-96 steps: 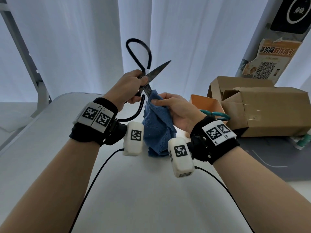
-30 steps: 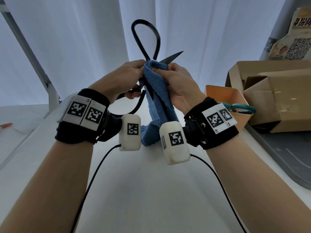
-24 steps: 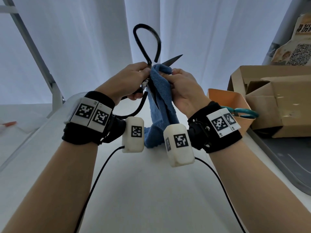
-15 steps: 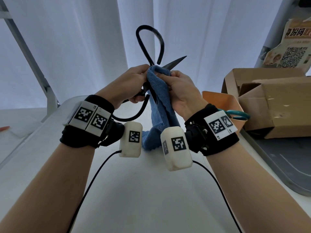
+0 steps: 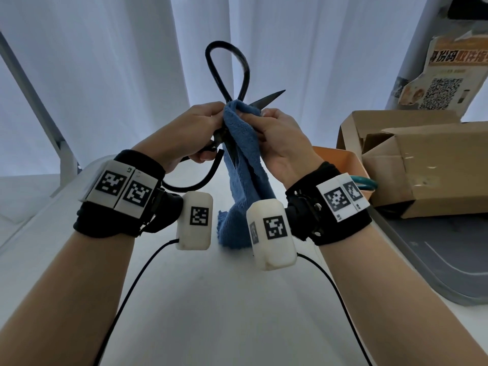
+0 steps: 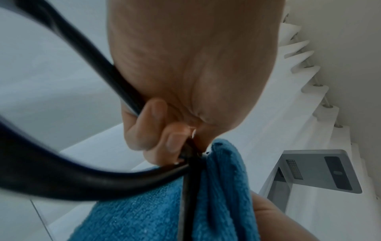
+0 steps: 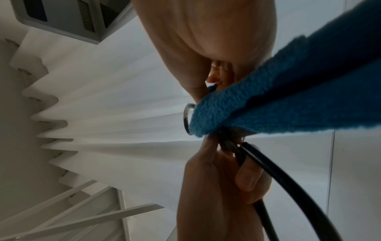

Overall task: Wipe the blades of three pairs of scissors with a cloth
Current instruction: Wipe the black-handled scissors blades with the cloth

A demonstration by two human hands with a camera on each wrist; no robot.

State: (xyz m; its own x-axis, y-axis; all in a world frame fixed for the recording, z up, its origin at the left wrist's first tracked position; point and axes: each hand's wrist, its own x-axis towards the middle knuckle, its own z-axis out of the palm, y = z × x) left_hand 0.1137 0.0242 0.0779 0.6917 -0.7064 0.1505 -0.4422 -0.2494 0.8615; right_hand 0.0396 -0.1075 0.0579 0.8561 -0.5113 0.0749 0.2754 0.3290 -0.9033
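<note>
Black scissors point(image 5: 227, 83) held up above the desk point(image 5: 211, 299), blades spread apart; one blade points up and right of the pivot, the other runs down from it into the folds of the blue cloth point(image 5: 245, 165). Left hand point(image 5: 195, 133) has its fingers curled tight round the scissors at the pivot and the lower handle loop, likely to keep the tool from swinging while it is rubbed. Right hand point(image 5: 280, 138) pinches the cloth, bunched against the metal just right of the pivot; the rest of the cloth hangs down from the pivot toward the desk, its lower edge near or touching the surface, hard to say which. Holding the work raised seems to leave the cloth room to slide out along the upper blade, whose tip is bare and unobstructed. Well right of the scissors sit an orange bin point(image 5: 340, 159) with a teal scissor handle point(image 5: 365, 182) showing, and a cardboard box point(image 5: 427, 165). Judged: first pair in hand, others untouched.
</note>
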